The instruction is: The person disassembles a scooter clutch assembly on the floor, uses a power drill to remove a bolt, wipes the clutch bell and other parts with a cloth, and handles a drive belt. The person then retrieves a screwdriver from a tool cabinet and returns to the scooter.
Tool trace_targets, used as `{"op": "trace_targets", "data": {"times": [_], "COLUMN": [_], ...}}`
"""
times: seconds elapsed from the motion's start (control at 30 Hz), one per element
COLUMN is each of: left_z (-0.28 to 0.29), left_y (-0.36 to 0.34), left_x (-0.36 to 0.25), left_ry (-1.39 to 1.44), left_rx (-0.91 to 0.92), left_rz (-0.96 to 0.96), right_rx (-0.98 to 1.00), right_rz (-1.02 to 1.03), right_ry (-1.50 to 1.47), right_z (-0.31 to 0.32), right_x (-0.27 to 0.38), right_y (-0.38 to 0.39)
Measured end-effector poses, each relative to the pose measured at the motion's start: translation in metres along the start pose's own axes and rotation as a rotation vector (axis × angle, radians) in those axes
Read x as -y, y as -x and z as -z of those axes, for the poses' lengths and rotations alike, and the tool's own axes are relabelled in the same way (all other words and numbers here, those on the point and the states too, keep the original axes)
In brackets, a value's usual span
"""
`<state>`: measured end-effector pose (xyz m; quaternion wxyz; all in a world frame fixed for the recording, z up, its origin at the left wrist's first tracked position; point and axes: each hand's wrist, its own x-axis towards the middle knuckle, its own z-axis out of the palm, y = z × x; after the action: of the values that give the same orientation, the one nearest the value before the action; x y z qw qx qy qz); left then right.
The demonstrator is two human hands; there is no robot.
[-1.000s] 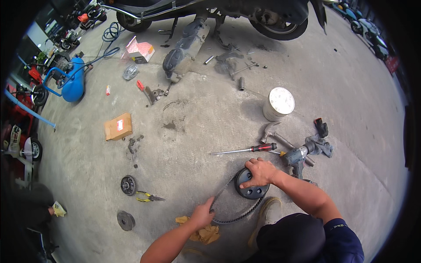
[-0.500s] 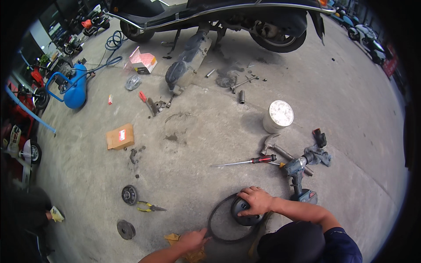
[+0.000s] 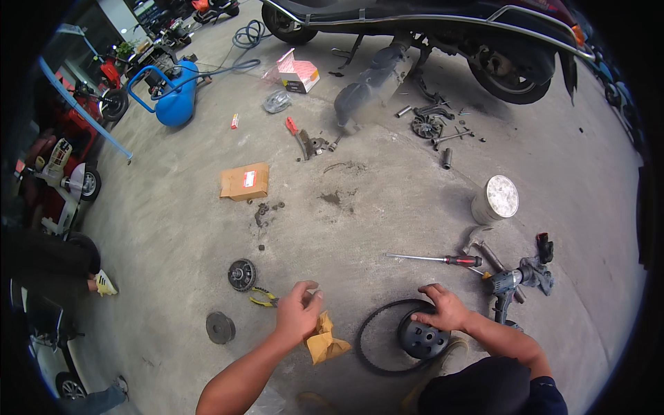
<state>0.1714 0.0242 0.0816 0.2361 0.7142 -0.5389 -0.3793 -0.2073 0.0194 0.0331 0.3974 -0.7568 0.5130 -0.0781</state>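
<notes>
My left hand (image 3: 299,312) is above the ground beside a crumpled yellow-brown paper (image 3: 325,342), fingers apart and nothing seen in them. Yellow-handled pliers (image 3: 264,299) lie partly hidden behind it. My right hand (image 3: 446,309) grips the upper edge of a black clutch drum (image 3: 425,340), thumb on the near side; its fingertips reach past the rim. A toothed black drive belt (image 3: 368,351) loops out to the left of the drum. A dark toothed round part (image 3: 242,274) and a plain round disc (image 3: 220,328) lie farther left.
Right of me are a screwdriver (image 3: 436,259), a hammer (image 3: 492,254), a cordless impact driver (image 3: 506,282) and a white bucket (image 3: 499,199). A cardboard box (image 3: 245,182) lies ahead. Beyond stand a scooter (image 3: 429,21) and a blue air compressor (image 3: 176,97). Someone's shoe (image 3: 105,283) shows at left.
My left hand has risen off the belt's edge and moved forward, its fingers opening. My right hand has shifted to the drum's upper edge, and the drum's holed face now shows. The view has turned left.
</notes>
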Motion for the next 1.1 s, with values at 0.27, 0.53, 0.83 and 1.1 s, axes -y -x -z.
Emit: {"op": "trace_targets", "data": {"times": [0.27,0.53,0.83,1.1], "left_z": [-0.026,0.028,0.086,0.127], "left_y": [-0.029,0.054,0.194,0.177], "left_x": [-0.095,-0.205,-0.380,-0.584], "left_ry": [0.829,0.810,1.007,0.884], "left_rx": [-0.115,-0.114,-0.030,0.215], "left_rz": [0.073,-0.151,0.345,-0.067], "right_rx": [0.228,0.055,-0.095,-0.566], "right_rz": [0.251,0.003,-0.494,-0.373], "right_ry": [-0.617,-1.110,-1.323,-1.098], "right_z": [0.037,0.134,0.248,0.402], "right_x": [0.129,0.236,0.337,0.393], "right_y": [-0.052,-0.028,0.154,0.209]}}
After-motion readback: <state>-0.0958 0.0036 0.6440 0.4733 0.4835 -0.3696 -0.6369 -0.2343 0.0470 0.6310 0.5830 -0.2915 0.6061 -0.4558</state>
